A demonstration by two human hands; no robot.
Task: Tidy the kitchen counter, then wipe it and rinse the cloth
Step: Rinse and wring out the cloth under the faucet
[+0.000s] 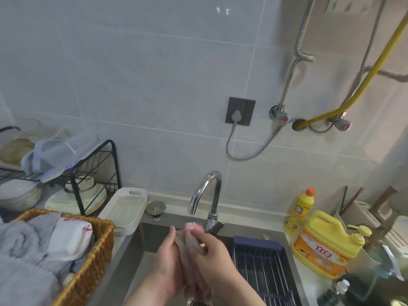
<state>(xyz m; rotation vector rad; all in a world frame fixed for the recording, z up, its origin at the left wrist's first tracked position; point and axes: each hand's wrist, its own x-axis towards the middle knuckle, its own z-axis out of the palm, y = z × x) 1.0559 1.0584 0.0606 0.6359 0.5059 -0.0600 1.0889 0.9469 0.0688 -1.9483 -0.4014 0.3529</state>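
Note:
Over the steel sink (141, 255), my left hand (167, 259) and my right hand (212, 257) together grip a pink-grey cloth (193, 227). The cloth is bunched between the palms, its pink end sticking up above my fingers and its lower end hanging down toward the drain. Just behind the hands stands the chrome tap (207, 193), its spout pointing left of the cloth. No water stream is visible from the spout.
A wicker basket (97, 257) of towels sits left of the sink, with a white tray (125, 208) and black dish rack (97, 171) behind. A dark drainer rack (262, 266) fills the sink's right half. Yellow detergent bottles (324, 246) stand on the right counter.

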